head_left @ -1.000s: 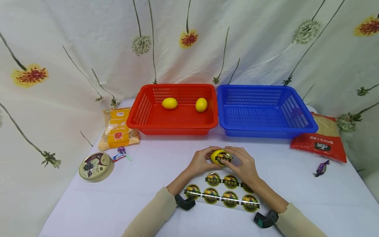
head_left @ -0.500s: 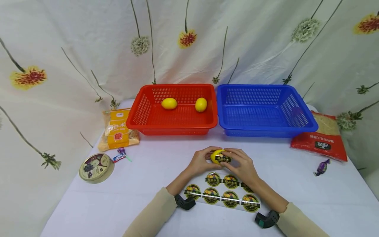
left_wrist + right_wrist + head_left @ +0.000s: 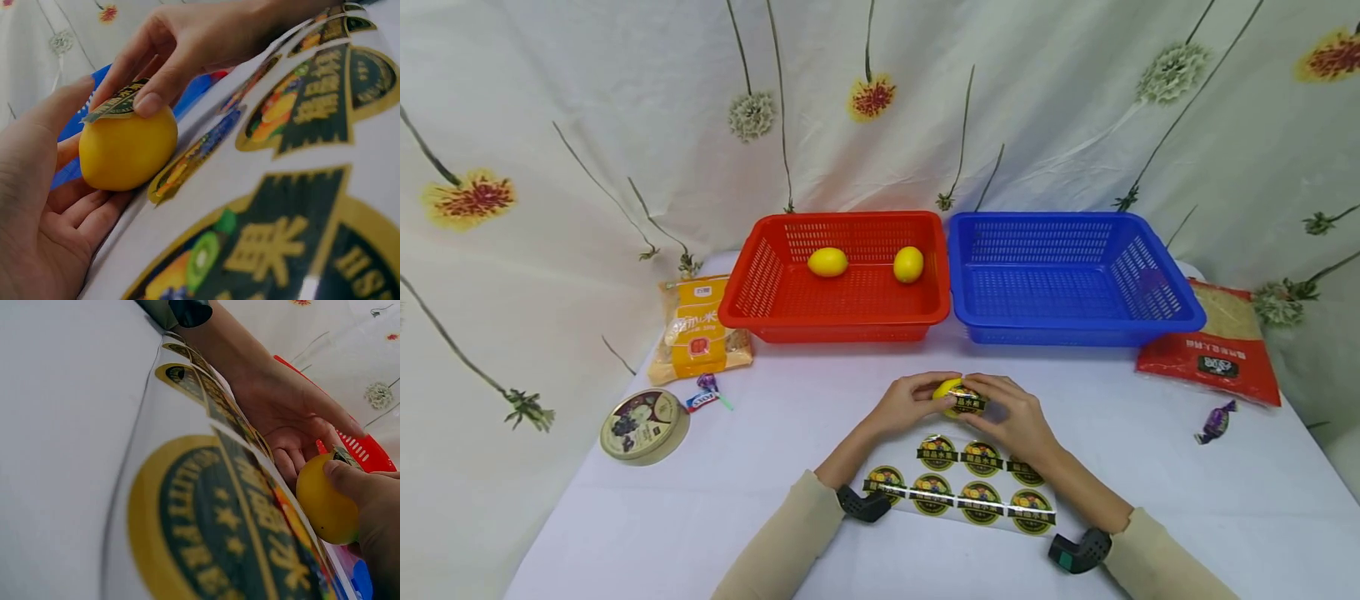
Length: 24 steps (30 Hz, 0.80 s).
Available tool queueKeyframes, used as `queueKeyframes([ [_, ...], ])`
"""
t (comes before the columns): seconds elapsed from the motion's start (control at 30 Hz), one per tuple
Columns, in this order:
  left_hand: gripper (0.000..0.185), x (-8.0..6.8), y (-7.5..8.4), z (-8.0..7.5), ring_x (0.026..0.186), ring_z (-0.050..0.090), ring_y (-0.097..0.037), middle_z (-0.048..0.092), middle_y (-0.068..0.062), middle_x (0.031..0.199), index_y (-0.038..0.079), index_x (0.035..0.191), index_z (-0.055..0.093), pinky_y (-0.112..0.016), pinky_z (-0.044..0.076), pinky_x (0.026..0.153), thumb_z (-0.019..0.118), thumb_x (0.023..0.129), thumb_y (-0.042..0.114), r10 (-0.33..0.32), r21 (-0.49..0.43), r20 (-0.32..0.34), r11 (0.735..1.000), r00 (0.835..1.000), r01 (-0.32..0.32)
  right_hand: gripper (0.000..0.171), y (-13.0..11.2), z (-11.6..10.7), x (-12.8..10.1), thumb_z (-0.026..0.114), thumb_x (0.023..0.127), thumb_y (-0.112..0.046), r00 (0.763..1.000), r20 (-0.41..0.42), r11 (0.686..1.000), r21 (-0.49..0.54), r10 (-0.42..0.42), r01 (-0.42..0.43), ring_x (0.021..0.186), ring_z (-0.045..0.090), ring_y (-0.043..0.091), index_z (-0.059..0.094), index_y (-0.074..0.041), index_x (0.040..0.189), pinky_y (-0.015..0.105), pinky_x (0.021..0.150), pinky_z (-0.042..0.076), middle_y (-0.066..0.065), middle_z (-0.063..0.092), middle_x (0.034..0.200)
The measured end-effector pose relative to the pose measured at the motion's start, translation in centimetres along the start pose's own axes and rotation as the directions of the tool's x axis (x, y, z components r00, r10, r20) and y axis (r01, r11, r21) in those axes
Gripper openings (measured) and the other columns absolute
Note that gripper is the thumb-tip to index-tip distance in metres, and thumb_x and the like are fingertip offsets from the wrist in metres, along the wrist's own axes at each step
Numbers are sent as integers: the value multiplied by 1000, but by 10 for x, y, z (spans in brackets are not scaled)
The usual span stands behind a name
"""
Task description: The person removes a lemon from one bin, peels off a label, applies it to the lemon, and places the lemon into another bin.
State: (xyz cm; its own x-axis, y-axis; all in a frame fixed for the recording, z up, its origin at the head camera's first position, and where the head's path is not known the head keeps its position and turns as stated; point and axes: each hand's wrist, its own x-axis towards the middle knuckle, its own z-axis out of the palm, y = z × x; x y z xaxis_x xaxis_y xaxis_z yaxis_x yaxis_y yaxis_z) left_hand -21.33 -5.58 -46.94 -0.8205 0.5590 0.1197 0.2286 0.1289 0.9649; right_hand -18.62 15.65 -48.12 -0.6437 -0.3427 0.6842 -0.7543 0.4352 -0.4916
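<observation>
A yellow lemon (image 3: 947,389) sits between both hands above the table, with a dark green and gold round sticker (image 3: 967,401) on its side. My left hand (image 3: 902,407) cups it from the left; in the left wrist view its fingers curl beneath the lemon (image 3: 128,153) while the thumb stands off the fruit. From the other side my right hand (image 3: 1021,418) grips it, thumb on the sticker's edge (image 3: 119,103). One end of that sticker sticks out from the peel. Below the hands lies a sheet of stickers (image 3: 897,455), partly covered by the right forearm.
Behind the hands stand a red basket (image 3: 842,322) with two lemons and a blue basket (image 3: 1075,327). An orange food bag (image 3: 700,329), a round tin (image 3: 643,425) and small sweets lie left. A red food bag (image 3: 1217,358) and purple candy (image 3: 1215,422) lie right.
My left thumb has shifted from the lemon's lower edge up across its front beside the sticker. The right hand has barely moved; its thumb slid slightly off the sticker's middle.
</observation>
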Motion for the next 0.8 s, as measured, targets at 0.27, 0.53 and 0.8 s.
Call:
queueKeyframes([
  [0.27, 37, -5, 25, 2, 108, 57, -26, 57, -15, 122, 0, 123, 57, -25, 49, 84, 62, 89, 13, -1, 19, -37, 1000, 999, 1, 54, 1, 1, -1, 84, 65, -14, 1000, -9, 1000, 5, 7, -7, 105, 57, 24, 65, -3, 114, 20, 95, 40, 9, 63, 115],
  [0.53, 37, -5, 22, 4, 103, 61, -23, 59, -13, 121, 2, 122, 59, -26, 52, 78, 65, 87, 12, -24, 14, -65, 1000, 998, 25, 60, 1, 1, -5, 84, 64, -16, 995, 6, 994, 33, 104, -104, 106, 57, 24, 63, -5, 119, 25, 94, 43, 9, 62, 117],
  [0.8, 38, -3, 18, 2, 103, 60, -26, 60, -17, 118, -1, 122, 58, -27, 52, 79, 65, 86, 7, -15, -23, -44, 1000, 999, 14, 42, -19, -14, 7, 68, 83, -5, 861, 208, 756, 415, 464, -507, 109, 55, 32, 56, 4, 122, 25, 87, 48, 20, 57, 121],
])
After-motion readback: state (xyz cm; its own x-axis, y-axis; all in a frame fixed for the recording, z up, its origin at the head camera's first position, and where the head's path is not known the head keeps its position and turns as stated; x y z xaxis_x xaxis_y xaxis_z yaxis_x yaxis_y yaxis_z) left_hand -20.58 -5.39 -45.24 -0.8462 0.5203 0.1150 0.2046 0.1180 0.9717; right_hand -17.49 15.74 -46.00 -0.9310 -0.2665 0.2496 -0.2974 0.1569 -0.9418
